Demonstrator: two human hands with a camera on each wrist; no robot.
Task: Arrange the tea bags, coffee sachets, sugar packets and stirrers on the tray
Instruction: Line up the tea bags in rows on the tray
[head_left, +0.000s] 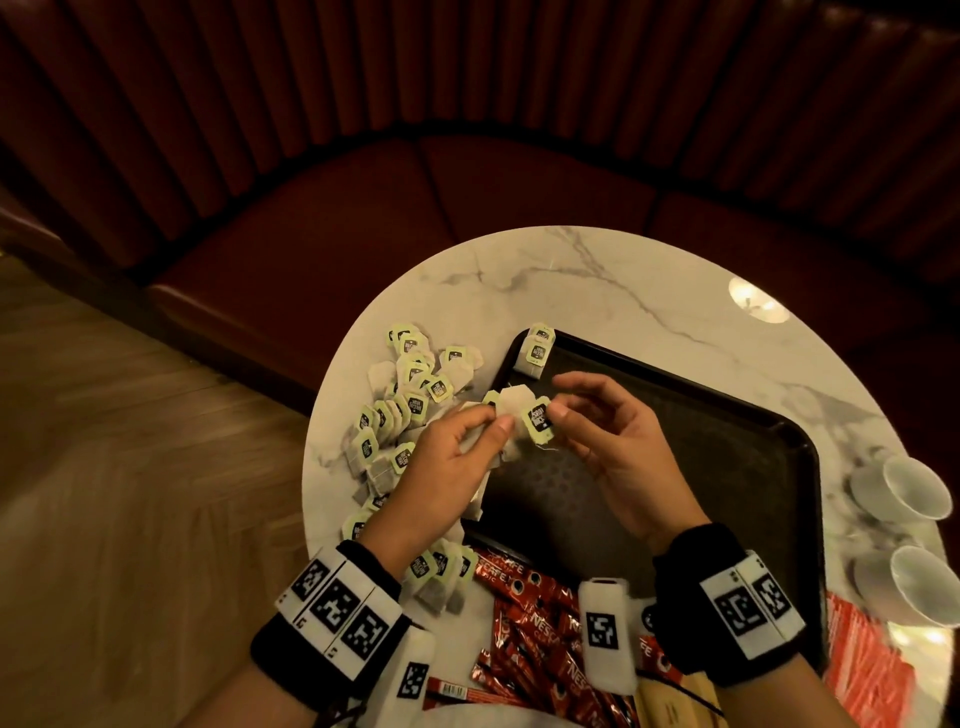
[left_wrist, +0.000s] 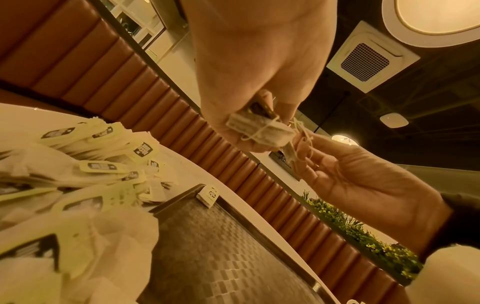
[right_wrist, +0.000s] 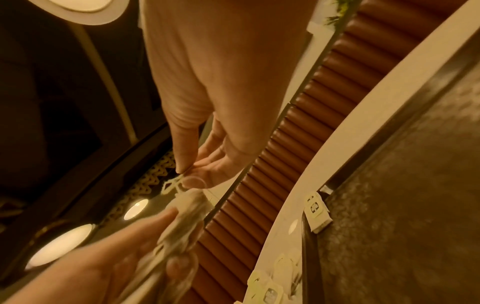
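Note:
My left hand (head_left: 483, 421) grips a small stack of tea bags (head_left: 511, 410) above the left edge of the black tray (head_left: 727, 467). My right hand (head_left: 558, 410) pinches the green-tagged top tea bag (head_left: 537, 418) of that stack. In the left wrist view the held tea bags (left_wrist: 259, 128) are wound with string, and the right hand's fingers (left_wrist: 306, 152) touch them. Two tea bags (head_left: 537, 351) lean in the tray's far left corner. A pile of tea bags (head_left: 410, 410) lies on the table left of the tray. Red coffee sachets (head_left: 530, 613) lie near me.
The round marble table (head_left: 623, 280) holds two white cups (head_left: 909, 493) at the right edge and red packets (head_left: 867, 670) at the near right. Light-coloured stirrers (head_left: 670, 701) lie by my right wrist. A dark red booth seat (head_left: 415, 208) curves behind the table.

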